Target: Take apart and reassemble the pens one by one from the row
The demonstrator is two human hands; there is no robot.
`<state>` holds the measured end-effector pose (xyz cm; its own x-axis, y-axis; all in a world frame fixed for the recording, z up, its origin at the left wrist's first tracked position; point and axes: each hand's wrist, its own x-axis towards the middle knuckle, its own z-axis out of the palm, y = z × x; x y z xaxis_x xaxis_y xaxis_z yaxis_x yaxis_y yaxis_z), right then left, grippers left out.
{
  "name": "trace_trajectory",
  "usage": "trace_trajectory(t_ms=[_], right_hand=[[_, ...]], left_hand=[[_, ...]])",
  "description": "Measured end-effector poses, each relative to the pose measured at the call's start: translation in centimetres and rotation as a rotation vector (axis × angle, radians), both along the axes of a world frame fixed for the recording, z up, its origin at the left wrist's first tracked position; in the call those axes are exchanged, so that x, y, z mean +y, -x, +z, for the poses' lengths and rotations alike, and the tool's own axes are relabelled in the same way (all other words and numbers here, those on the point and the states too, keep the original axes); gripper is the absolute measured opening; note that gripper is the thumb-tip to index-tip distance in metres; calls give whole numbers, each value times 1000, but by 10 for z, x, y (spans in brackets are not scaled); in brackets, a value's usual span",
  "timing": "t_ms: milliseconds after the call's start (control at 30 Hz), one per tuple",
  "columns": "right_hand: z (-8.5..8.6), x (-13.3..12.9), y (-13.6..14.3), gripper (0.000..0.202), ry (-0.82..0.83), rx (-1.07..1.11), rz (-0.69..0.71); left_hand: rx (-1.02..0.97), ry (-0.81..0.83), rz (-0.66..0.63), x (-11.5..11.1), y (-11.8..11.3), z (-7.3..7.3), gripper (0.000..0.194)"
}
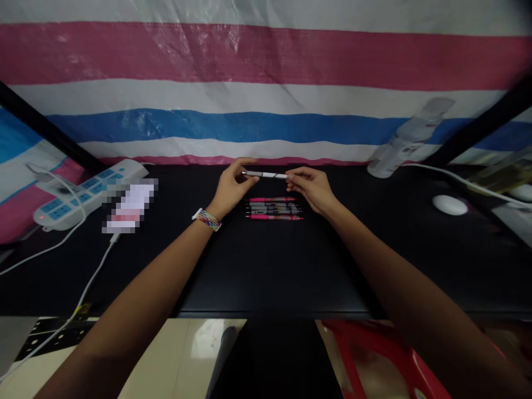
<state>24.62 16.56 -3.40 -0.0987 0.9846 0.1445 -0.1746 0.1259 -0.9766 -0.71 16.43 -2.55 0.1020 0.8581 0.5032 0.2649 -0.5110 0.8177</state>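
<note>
Forearms of the person enter at the lower left and lower right of the frame and extend over the black counter. Position of the white pen: centre of the frame, between the two hands, long axis running left to right. Right hand: narrow, thumb and fingers pinching the pen's right end. Left hand: at the pen's left end, thumb against the barrel, index finger raised apart above it; whether the remaining fingers close on the pen cannot be told. Neither hand is clearly nearer, since each is at one end. Directly below the pen in the frame, a row of pens lies on the counter, near and roughly parallel to it, with a red-and-pink pen uppermost and another lowermost. A clear bottle stands at the upper right.
</note>
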Motion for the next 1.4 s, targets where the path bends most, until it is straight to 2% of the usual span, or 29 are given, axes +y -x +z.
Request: trace_trajectory(t_ms=[33,67,100,167,200,300,433,533,900,1033,1100,1200,1233,1267,1367,1400], right_hand=[[0,0,0,26,6,6,-4],[0,1,0,24,12,11,-9],[0,1,-1,23,16,15,-13],[0,2,-1,22,20,22,-20],[-1,2,-1,22,20,26,-19],[-2,3,-1,25,17,58,-13],[-2,3,-1,25,18,103,-8],[0,2,-1,19,27,111,-10],[2,2,0,22,54,115,-33],[1,3,0,22,51,120,-34],[1,3,-1,20,42,122,-34],[1,3,-1,18,40,122,-39],[1,3,-2,17,44,131,-44],[2,3,-2,17,52,143,-50],[3,4,-3,12,85,186,-76],[3,5,-3,10,96,194,-87]], left_hand=[[-18,9,0,1,0,0,19],[-16,23,6,1,0,-1,12],[-2,44,15,1,0,-1,15],[19,76,28,2,-1,-1,38],[12,80,26,2,-1,-1,38],[-48,64,-5,1,-1,0,17],[4,77,5,0,0,2,28],[2,52,-12,-2,-1,4,19],[24,71,9,-5,-3,5,25],[-44,88,-7,-4,-3,2,29],[-35,110,-20,-3,-1,1,24],[-10,153,46,2,2,-3,52],[-25,155,76,4,3,-4,54],[-58,149,97,6,4,-5,48],[-179,151,104,10,6,-8,12],[-210,166,100,12,6,-9,9]])
